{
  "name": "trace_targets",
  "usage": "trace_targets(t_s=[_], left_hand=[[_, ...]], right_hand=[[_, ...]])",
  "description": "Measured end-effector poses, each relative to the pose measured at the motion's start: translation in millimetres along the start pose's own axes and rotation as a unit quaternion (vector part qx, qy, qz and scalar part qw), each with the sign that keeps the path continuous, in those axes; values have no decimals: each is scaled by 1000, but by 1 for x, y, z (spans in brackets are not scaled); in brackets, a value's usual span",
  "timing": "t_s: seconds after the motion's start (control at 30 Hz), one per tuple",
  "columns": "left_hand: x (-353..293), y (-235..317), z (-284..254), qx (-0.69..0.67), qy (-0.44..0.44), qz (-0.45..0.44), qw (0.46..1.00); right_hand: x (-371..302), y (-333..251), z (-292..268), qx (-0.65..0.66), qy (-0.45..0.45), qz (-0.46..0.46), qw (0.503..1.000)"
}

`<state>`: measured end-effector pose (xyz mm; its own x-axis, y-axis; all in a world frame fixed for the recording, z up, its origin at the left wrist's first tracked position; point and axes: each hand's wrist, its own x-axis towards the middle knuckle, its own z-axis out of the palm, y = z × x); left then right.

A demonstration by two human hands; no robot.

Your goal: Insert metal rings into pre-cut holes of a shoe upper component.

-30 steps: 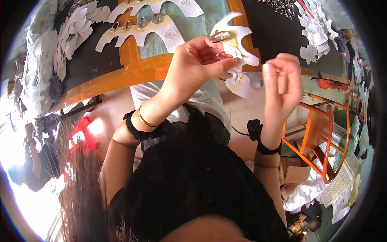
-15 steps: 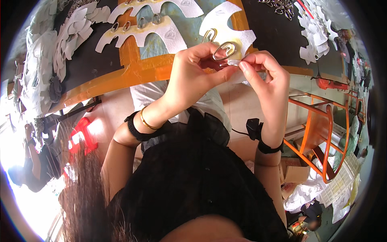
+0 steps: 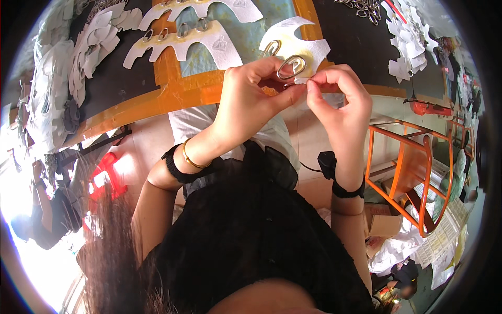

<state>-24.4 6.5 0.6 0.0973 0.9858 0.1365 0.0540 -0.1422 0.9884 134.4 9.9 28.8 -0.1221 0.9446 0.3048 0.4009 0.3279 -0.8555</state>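
A white scalloped piece of fabric-like material point(image 3: 315, 50), yellowish along one side, is held up over the near table edge. Two oval metal rings point(image 3: 280, 74) are on it, each with a smaller oval part inside. My left hand point(image 3: 248, 97) grips the piece at its near end, thumb and fingers closed beside the nearer ring. Thumb and forefinger of my right hand point(image 3: 342, 97) pinch the small folded white tab at the same end. The fingers partly hide that end and the spot where the material passes the ring.
Two similar white pieces with rings point(image 3: 219, 44) lie on the taped table point(image 3: 178, 83). White cut pieces are heaped at left point(image 3: 97, 44) and right point(image 3: 408, 44), with loose metal rings point(image 3: 363, 8) at the back. An orange-framed stool point(image 3: 410, 167) stands right; a red stool point(image 3: 110, 175) stands left.
My right hand has shifted slightly left and its fingertips sit closer to my left thumb. The held piece has tilted a little; my left hand stays nearly in place.
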Motion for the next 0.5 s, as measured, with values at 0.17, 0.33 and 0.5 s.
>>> trace_targets(t_s=[0.17,0.33,0.5], left_hand=[[6,12,-5,-196,-61,-158,966],[8,12,-3,-268,-56,-148,951],[7,9,-6,-264,-51,-145,952]], right_hand=[[3,1,2,-155,46,-183,970],[0,5,2,24,56,-30,998],[-1,5,-4,120,26,48,991]])
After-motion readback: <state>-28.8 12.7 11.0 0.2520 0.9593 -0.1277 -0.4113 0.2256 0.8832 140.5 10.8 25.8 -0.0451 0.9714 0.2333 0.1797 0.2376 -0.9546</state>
